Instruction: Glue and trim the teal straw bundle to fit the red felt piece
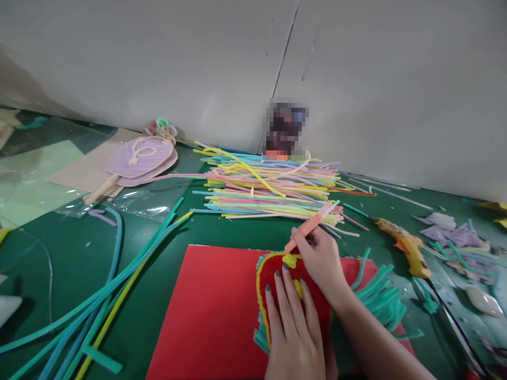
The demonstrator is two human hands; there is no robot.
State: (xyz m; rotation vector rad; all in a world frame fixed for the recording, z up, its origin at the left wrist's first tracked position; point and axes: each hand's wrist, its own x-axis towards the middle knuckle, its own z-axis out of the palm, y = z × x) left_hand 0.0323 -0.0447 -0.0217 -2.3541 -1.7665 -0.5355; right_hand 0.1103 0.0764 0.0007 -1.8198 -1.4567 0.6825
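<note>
On a red sheet (209,301) lies a dark red rounded piece (273,269) with a yellow edging and teal fuzzy trim. A small yellow flower (289,260) sits near its top edge, and another yellow bit shows between my fingers. My left hand (295,338) lies flat over the piece, fingers stretched out. Closed in my right hand (322,261) is a peach pen-shaped tool (307,232); its lower end is at the piece's top edge beside the flower. A teal fringe (382,301) spreads at the right, partly behind my right forearm.
Behind lies a pile of coloured chenille stems (257,182). Long blue, green and yellow stems (119,279) stretch across the left. A yellow glue gun (404,245) with a black cord rests at right, near scraps (455,235). Purple fan shapes (138,161) lie back left.
</note>
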